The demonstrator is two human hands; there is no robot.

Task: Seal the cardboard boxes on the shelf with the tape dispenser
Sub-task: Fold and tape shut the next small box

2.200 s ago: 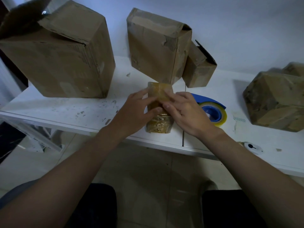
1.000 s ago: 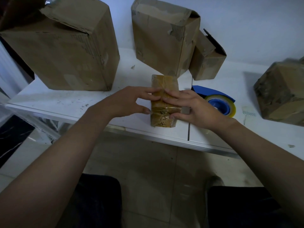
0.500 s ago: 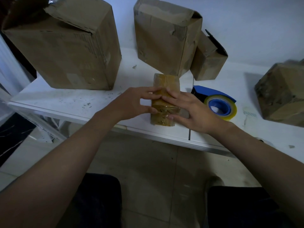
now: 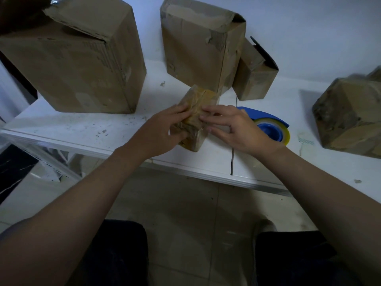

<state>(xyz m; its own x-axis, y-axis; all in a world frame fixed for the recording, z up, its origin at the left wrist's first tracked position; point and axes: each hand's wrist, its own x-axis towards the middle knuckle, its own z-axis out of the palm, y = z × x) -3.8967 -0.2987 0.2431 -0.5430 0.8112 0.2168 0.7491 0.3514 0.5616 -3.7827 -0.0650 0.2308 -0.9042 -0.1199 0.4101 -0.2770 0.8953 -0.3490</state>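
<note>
Grips box [image 4: 198, 100] in curled left hand [image 4: 162, 129], long axis pointing away; lays right hand [image 4: 237, 129] flat-fingered on its top, clasping nothing — leaves dispenser [image 4: 270, 126] just right of that hand.

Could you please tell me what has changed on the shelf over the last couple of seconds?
The small taped box has been turned from lying straight to sitting at an angle, a corner now toward the person. The left hand holds its side; the right hand presses its top. The tape dispenser and larger boxes stayed put.
</note>
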